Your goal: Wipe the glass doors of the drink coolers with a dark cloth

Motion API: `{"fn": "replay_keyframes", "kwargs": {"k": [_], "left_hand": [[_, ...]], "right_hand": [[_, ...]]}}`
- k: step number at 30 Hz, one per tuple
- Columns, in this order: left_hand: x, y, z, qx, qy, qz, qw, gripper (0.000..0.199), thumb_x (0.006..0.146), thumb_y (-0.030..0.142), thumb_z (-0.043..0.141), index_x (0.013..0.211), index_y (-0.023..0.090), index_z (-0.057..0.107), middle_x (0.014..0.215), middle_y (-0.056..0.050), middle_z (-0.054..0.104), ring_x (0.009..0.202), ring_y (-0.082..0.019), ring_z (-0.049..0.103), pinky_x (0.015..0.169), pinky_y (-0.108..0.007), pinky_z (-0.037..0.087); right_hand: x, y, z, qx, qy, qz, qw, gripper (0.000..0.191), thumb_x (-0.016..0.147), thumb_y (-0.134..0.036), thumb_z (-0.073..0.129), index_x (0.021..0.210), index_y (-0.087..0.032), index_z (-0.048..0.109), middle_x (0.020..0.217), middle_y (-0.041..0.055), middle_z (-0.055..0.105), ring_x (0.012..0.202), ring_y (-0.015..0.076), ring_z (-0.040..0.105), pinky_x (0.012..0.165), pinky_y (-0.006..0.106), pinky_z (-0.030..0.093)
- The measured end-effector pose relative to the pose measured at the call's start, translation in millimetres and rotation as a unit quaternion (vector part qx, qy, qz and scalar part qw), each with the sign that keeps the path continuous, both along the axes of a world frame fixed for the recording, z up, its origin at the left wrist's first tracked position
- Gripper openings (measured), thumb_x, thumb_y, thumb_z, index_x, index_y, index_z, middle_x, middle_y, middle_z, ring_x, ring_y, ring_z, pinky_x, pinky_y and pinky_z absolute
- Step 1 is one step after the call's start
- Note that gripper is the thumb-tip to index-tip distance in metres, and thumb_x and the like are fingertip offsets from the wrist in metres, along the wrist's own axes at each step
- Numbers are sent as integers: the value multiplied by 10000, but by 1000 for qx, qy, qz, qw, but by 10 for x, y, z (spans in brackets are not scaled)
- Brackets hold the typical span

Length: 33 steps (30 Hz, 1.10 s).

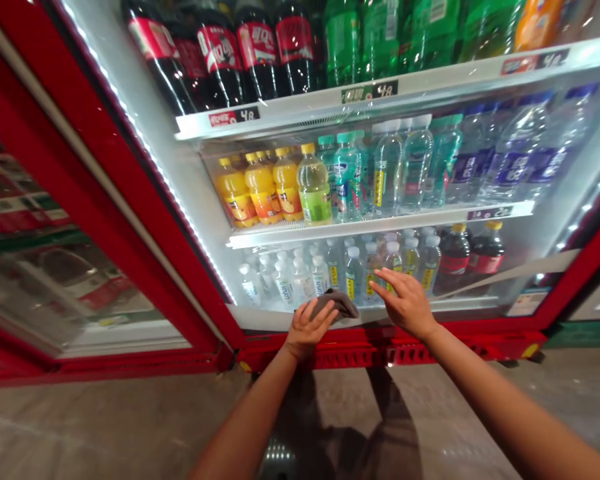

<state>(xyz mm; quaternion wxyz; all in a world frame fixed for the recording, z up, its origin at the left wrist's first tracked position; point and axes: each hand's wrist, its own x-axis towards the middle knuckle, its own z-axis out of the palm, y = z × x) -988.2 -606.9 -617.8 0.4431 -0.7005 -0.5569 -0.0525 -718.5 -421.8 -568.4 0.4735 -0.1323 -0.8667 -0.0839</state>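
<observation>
Low on the front of a red-framed drinks cooler (190,260), my left hand (307,327) presses on a folded grey cloth (343,305), its fingers laid over the cloth's left part. To the right, my right hand (405,303) is raised with fingers apart and holds nothing. Its fingertips are in front of small clear bottles; I cannot tell whether they touch the glass. Behind the cloth, several white-capped water bottles (284,283) stand on the bottom shelf.
The middle shelf (290,235) holds orange juice bottles (263,190) and water bottles; the upper shelf (305,100) holds cola bottles (257,53) and green bottles (343,40). A pale strip (520,269) slants across the lower right. Another red-framed cooler (145,351) stands at left.
</observation>
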Motion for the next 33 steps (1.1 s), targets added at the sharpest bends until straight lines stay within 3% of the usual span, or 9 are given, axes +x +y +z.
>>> {"fn": "replay_keyframes", "kwargs": {"k": [3,5,8,11,16,20,26,30,33], "left_hand": [[-161,-173,-64,-43,53,-36,997,470,969,277,583,1404,454,568,1527,100,527,1364,-167,530,1225,-357,325],[-294,-256,19,-49,61,-44,996,468,975,283,579,1401,476,560,1530,124,518,1367,-145,521,1224,-330,318],[-434,-350,194,-1,14,-5,1000,506,966,252,594,1437,429,541,1534,80,521,1413,-198,475,1216,-388,319],[-440,-440,188,43,-31,32,998,521,944,206,621,1427,393,565,1509,36,555,1411,-247,476,1183,-438,344],[-482,-588,42,-85,-31,-34,995,414,958,272,636,1312,487,629,1478,114,577,1319,-160,552,1141,-337,380],[-740,-756,245,-87,-74,6,993,438,953,246,637,1294,522,630,1481,109,576,1313,-143,558,1130,-315,377],[-710,-981,481,109,-211,158,958,452,842,184,679,1252,373,702,1604,-46,441,1410,-281,480,1144,-494,362],[-537,-853,525,110,-220,111,963,386,821,248,676,1206,251,700,1625,-115,394,1504,-305,354,1199,-542,333],[-610,-747,627,107,-184,73,974,382,871,126,551,1234,187,653,1588,-128,450,1531,-240,312,1230,-483,336]], "right_hand": [[-120,-92,79,43,-16,27,999,463,909,-55,521,1270,-299,675,1402,65,645,1357,207,532,1102,410,420],[-182,-145,137,73,-24,36,996,450,919,-67,532,1274,-304,672,1399,63,650,1348,204,543,1098,399,417],[-264,-205,223,96,-5,31,995,452,914,-83,567,1288,-317,661,1378,58,665,1319,206,569,1080,387,424],[-350,-255,295,110,22,34,993,480,891,-84,608,1313,-309,641,1353,66,678,1299,220,584,1063,389,435],[-468,-367,369,130,32,55,990,449,880,-65,616,1269,-285,656,1337,79,681,1270,229,598,1031,390,462],[-500,-448,423,134,44,65,988,437,874,-49,630,1240,-284,672,1317,82,685,1247,231,611,1018,386,474],[-508,-513,454,141,55,77,985,503,878,-63,640,1335,-274,626,1305,109,676,1241,266,615,1017,413,483],[-536,-577,433,147,43,97,983,581,885,-60,634,1418,-283,572,1305,119,674,1211,275,633,1018,430,486],[-565,-626,426,152,40,116,981,639,888,-53,635,1472,-291,529,1297,126,679,1200,283,641,1020,440,488]]}}
